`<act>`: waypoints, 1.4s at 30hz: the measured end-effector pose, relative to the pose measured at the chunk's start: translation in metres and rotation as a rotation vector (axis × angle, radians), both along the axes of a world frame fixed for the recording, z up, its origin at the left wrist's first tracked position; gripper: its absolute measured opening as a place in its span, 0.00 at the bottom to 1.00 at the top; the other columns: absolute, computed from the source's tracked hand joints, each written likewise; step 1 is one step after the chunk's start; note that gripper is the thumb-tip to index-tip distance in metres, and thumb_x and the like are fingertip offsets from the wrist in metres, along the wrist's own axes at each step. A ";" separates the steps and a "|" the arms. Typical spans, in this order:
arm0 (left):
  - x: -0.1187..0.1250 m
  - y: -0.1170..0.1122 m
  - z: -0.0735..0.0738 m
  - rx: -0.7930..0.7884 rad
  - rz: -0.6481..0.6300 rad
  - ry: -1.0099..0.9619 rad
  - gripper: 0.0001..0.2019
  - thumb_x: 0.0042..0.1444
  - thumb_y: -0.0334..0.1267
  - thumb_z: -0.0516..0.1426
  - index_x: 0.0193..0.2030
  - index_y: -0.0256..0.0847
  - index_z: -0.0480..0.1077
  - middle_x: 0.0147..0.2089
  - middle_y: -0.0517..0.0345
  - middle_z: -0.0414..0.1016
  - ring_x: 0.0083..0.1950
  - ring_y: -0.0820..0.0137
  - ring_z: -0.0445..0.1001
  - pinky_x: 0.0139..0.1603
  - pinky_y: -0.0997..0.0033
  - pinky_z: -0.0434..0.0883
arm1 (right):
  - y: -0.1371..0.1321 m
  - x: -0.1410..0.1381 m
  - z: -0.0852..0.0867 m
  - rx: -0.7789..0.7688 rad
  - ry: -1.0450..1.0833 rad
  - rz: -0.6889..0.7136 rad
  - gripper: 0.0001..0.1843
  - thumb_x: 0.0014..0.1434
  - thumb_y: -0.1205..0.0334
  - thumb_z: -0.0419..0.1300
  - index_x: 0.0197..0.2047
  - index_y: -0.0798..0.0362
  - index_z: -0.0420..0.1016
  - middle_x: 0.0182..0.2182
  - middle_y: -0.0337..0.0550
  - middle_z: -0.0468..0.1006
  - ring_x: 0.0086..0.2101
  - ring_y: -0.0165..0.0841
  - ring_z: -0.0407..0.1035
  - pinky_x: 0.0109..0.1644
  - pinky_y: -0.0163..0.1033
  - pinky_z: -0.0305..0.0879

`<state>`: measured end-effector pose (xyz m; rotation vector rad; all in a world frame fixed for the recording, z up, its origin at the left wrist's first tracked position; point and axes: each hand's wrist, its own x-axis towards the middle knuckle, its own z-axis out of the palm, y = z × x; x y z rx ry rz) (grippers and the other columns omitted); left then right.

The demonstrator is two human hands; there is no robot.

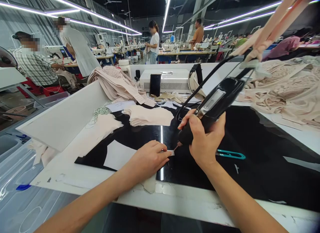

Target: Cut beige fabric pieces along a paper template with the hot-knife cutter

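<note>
My right hand is wrapped around a black corded hand tool, held at a tilt with its narrow copper-coloured tip pointing down and left. The tool's upper end hangs from twisted pale fabric strips. Flat on the glossy black board, my left hand pinches a small pale strip, whose end shows past the fingertips, right by the tool's tip. Most of that strip is hidden under the fingers. A white pattern-like sheet lies left of this hand. Teal thread snips rest beside my right wrist.
Behind the hands are a stack of pale cut fabric, a phone and a white vented box. Fabric heaps fill the right side. A white panel rises at left. Several people work at sewing tables beyond.
</note>
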<state>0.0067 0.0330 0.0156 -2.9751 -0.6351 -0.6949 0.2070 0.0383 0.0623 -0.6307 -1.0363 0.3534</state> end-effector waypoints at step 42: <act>-0.018 -0.008 0.000 -0.046 0.039 -0.030 0.13 0.84 0.31 0.56 0.50 0.38 0.83 0.44 0.55 0.81 0.45 0.65 0.80 0.62 0.59 0.83 | -0.006 0.000 -0.003 0.029 -0.022 -0.021 0.20 0.67 0.60 0.78 0.50 0.44 0.71 0.36 0.31 0.83 0.27 0.31 0.75 0.31 0.39 0.80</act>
